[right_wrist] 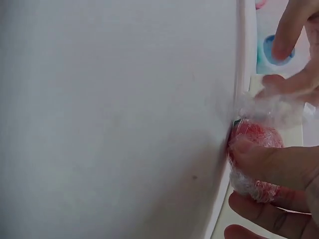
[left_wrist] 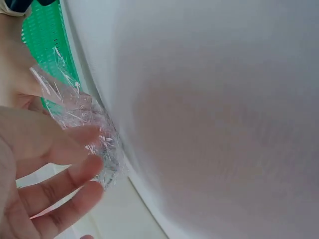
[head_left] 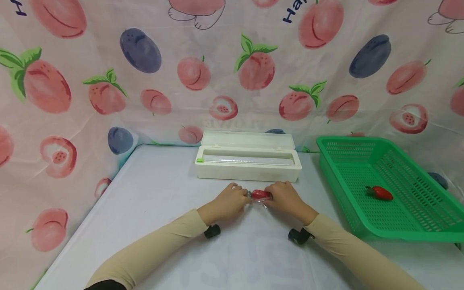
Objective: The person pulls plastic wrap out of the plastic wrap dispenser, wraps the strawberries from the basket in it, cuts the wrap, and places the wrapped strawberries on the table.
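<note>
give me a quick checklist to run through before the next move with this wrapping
1. Right hand holding the wrapped red fruit: ok
2. Left hand pinching the film firmly: cannot tell
3. Loose film tucked in: not ok, an edge sticks out
4. Held fruit fully covered: cannot tell, it is partly hidden
5. White box open: ok
6. Another red fruit inside the green basket: ok

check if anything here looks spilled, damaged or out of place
Nothing stands out: no spill or damage shows. The clear film around the held red fruit is crumpled, seemingly normal for wrapping. The white film dispenser stands upright, lid open; another red fruit lies in the green basket.
</note>
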The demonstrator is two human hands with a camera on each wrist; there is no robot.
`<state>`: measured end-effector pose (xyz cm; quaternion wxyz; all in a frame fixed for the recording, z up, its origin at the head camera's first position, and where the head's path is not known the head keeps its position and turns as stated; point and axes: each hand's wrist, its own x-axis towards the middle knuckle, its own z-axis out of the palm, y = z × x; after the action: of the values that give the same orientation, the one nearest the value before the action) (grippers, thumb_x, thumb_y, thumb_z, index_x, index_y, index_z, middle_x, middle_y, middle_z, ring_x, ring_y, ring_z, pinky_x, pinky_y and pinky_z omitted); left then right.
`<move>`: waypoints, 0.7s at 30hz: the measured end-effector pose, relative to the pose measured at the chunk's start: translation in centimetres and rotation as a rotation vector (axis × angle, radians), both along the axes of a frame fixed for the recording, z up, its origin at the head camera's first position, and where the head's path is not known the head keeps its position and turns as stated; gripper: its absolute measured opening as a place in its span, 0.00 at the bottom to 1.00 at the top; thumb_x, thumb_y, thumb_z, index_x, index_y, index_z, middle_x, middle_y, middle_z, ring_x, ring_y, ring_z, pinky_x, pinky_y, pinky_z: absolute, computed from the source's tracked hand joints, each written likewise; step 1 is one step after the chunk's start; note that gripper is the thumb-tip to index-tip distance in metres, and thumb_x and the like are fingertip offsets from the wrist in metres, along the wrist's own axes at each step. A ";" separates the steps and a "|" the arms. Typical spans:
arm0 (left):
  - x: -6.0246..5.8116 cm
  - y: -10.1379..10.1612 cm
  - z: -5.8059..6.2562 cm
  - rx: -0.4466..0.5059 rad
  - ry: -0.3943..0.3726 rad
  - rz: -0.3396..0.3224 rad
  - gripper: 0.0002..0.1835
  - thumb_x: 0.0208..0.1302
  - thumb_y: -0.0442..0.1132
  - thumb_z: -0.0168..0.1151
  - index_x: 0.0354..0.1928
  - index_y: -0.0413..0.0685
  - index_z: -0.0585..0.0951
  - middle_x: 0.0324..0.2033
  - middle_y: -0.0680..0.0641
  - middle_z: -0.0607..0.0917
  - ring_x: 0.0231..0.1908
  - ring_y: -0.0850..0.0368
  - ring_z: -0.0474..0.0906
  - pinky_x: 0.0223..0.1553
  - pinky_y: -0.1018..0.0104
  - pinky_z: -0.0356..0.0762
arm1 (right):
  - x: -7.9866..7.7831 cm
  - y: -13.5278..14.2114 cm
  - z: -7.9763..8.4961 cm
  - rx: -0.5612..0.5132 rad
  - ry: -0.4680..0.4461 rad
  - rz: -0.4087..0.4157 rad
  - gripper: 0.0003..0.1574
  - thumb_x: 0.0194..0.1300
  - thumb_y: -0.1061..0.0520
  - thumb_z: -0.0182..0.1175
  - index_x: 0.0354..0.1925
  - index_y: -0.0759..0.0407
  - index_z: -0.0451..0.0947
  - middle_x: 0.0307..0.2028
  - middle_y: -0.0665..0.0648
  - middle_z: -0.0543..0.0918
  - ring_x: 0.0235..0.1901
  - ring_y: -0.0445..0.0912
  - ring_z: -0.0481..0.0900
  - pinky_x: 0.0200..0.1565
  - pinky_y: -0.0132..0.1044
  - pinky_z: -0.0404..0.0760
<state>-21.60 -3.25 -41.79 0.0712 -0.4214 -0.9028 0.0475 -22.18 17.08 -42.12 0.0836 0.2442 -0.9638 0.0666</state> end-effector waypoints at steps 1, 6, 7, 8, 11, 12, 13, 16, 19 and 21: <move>-0.1 0.1 -0.1 -0.005 0.028 -0.009 0.16 0.58 0.36 0.58 0.46 0.61 0.84 0.42 0.53 0.84 0.46 0.56 0.78 0.58 0.56 0.69 | -0.1 0.0 0.0 -0.004 -0.008 0.010 0.14 0.47 0.51 0.72 0.30 0.58 0.83 0.22 0.48 0.81 0.24 0.40 0.71 0.34 0.41 0.71; -0.4 0.6 -0.2 -0.011 0.096 -0.026 0.12 0.59 0.38 0.59 0.43 0.60 0.85 0.37 0.53 0.83 0.42 0.56 0.78 0.56 0.56 0.71 | -0.4 0.2 0.1 -0.031 -0.103 0.062 0.09 0.53 0.54 0.66 0.33 0.57 0.82 0.26 0.49 0.82 0.28 0.41 0.74 0.35 0.42 0.72; -0.4 0.6 -0.2 -0.009 0.097 -0.026 0.12 0.59 0.38 0.59 0.42 0.59 0.85 0.37 0.53 0.83 0.41 0.56 0.78 0.56 0.56 0.71 | -0.4 0.2 0.2 -0.041 -0.137 0.058 0.10 0.55 0.53 0.65 0.34 0.57 0.82 0.28 0.49 0.83 0.30 0.41 0.75 0.36 0.42 0.71; -0.4 0.6 -0.1 -0.007 0.091 -0.022 0.12 0.59 0.38 0.59 0.42 0.59 0.85 0.37 0.53 0.83 0.42 0.56 0.78 0.56 0.56 0.71 | -0.4 0.3 0.3 -0.054 -0.168 0.057 0.11 0.56 0.51 0.64 0.34 0.57 0.83 0.28 0.49 0.83 0.30 0.41 0.75 0.35 0.42 0.71; -0.3 0.6 0.0 -0.005 0.078 -0.015 0.12 0.59 0.38 0.59 0.43 0.60 0.85 0.38 0.53 0.83 0.42 0.56 0.77 0.57 0.55 0.70 | -0.5 0.3 0.4 -0.065 -0.212 0.041 0.20 0.54 0.42 0.65 0.36 0.56 0.83 0.27 0.48 0.82 0.30 0.41 0.74 0.34 0.40 0.68; -0.3 0.6 0.1 0.001 0.075 -0.014 0.12 0.59 0.38 0.59 0.43 0.60 0.85 0.38 0.53 0.83 0.43 0.56 0.77 0.57 0.55 0.69 | -0.5 0.3 0.4 -0.063 -0.209 0.036 0.21 0.52 0.42 0.66 0.36 0.56 0.83 0.27 0.48 0.82 0.30 0.41 0.73 0.35 0.41 0.68; -0.3 0.6 0.1 0.011 0.077 -0.013 0.11 0.59 0.39 0.59 0.43 0.59 0.85 0.38 0.53 0.83 0.43 0.56 0.77 0.58 0.55 0.69 | -0.5 0.2 0.3 -0.054 -0.193 0.038 0.22 0.51 0.41 0.67 0.36 0.56 0.83 0.27 0.48 0.82 0.29 0.41 0.74 0.37 0.42 0.69; -0.4 0.6 0.1 0.062 0.110 0.007 0.09 0.59 0.42 0.61 0.41 0.53 0.81 0.38 0.52 0.82 0.44 0.55 0.78 0.56 0.57 0.70 | -0.3 -0.1 -0.1 -0.039 -0.112 0.060 0.19 0.47 0.46 0.71 0.35 0.56 0.84 0.28 0.48 0.85 0.31 0.41 0.77 0.42 0.46 0.72; -0.6 0.6 0.2 0.111 0.111 0.063 0.18 0.57 0.52 0.64 0.43 0.50 0.76 0.39 0.51 0.79 0.45 0.55 0.76 0.55 0.58 0.70 | -0.1 -0.4 -0.3 -0.056 -0.042 0.090 0.13 0.47 0.52 0.72 0.33 0.54 0.84 0.28 0.47 0.86 0.31 0.41 0.78 0.43 0.47 0.73; -0.7 0.5 0.3 0.110 0.080 0.105 0.26 0.54 0.59 0.64 0.46 0.49 0.75 0.41 0.50 0.78 0.47 0.54 0.74 0.55 0.57 0.69 | 0.1 -0.6 -0.2 -0.075 0.009 0.108 0.12 0.44 0.53 0.74 0.31 0.53 0.84 0.27 0.46 0.85 0.31 0.41 0.78 0.43 0.47 0.73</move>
<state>-22.25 -2.75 -41.47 0.1279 -0.3665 -0.9214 0.0185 -22.06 16.47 -42.31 0.0933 0.2928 -0.9457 0.1059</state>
